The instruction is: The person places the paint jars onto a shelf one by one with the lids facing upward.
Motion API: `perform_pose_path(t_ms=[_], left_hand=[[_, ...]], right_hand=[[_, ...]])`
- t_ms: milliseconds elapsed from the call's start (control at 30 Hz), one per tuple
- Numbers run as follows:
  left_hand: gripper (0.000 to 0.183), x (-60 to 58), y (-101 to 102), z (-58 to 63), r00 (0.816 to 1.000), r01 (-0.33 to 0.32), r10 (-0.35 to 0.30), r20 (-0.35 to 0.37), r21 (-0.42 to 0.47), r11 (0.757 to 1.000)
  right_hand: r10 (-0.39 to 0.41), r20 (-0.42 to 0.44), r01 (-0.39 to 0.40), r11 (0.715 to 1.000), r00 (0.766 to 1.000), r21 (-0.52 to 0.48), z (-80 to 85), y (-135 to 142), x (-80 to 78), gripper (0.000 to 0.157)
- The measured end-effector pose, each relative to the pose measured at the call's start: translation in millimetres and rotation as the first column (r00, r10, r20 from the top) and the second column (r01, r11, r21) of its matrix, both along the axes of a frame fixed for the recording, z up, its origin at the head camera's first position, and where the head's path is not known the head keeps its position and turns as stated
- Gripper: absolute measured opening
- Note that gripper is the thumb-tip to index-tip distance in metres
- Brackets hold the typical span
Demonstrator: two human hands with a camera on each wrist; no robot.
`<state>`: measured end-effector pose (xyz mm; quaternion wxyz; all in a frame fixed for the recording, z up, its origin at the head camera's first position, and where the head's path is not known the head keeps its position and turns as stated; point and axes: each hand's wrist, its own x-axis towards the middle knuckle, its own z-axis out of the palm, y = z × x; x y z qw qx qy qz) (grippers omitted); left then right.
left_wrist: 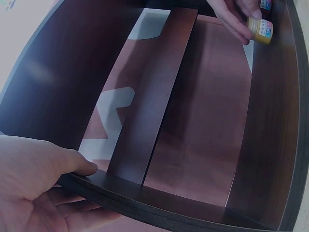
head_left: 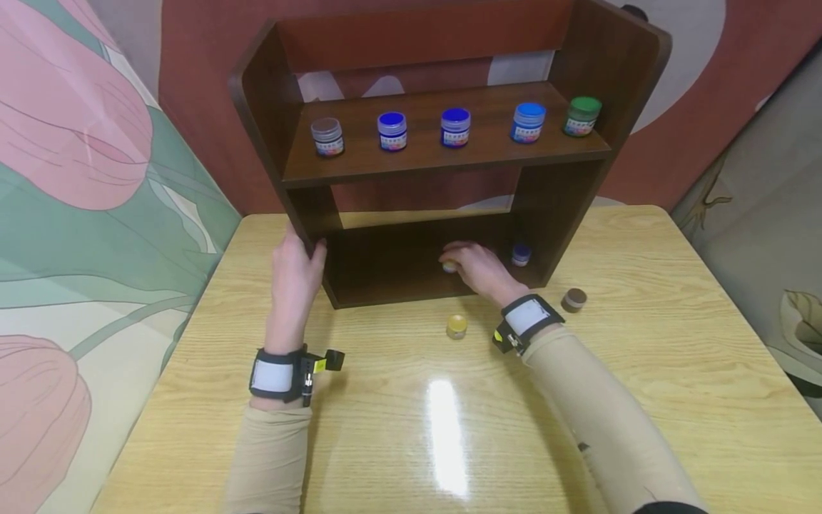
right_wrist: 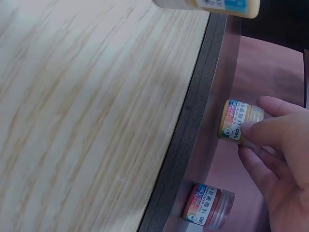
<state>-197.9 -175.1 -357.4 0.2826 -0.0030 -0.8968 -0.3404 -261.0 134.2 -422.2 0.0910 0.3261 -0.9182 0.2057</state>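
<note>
A dark brown wooden shelf [head_left: 411, 165] stands on the table. My left hand [head_left: 297, 275] grips its left side panel, thumb on the inner face and fingers outside, as the left wrist view shows. My right hand [head_left: 478, 270] pinches a small paint jar [right_wrist: 234, 121] with yellow paint by its clear lid, over the lower shelf board. Whether the jar touches the board I cannot tell. To its right on that board stands another paint jar [head_left: 521, 255], bluish in the head view but reddish in the right wrist view [right_wrist: 205, 205]. A yellow paint jar [head_left: 457, 327] stands on the table in front.
Along the upper board stand a clear-topped jar [head_left: 328, 137], two dark blue jars [head_left: 392, 131], a light blue jar [head_left: 529, 123] and a green jar [head_left: 582, 117]. A brown jar [head_left: 574, 300] is on the table [head_left: 385, 428] right of the shelf. Patterned fabric hangs behind.
</note>
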Motion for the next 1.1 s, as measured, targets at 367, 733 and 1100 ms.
perform_pose_path(t_ms=[367,733,1100], left_hand=[[0.036,-0.1,0.2,0.2,1.0,0.001,-0.001,0.018,0.014,1.0],[0.037,-0.3,0.2,0.4,0.999,-0.018,0.017,0.033,0.016,1.0],[0.037,0.2,0.3,0.9,1.0,-0.014,0.014,0.026,0.015,1.0]], right_hand=[[-0.015,0.012,0.015,1.0,1.0,0.016,-0.6,-1.6,-1.3,0.027],[-0.005,0.03,0.005,1.0,1.0,-0.002,-1.9,-6.2,-3.2,0.027],[0.002,0.042,-0.001,1.0,0.999,-0.014,-4.7,-5.7,-3.9,0.026]])
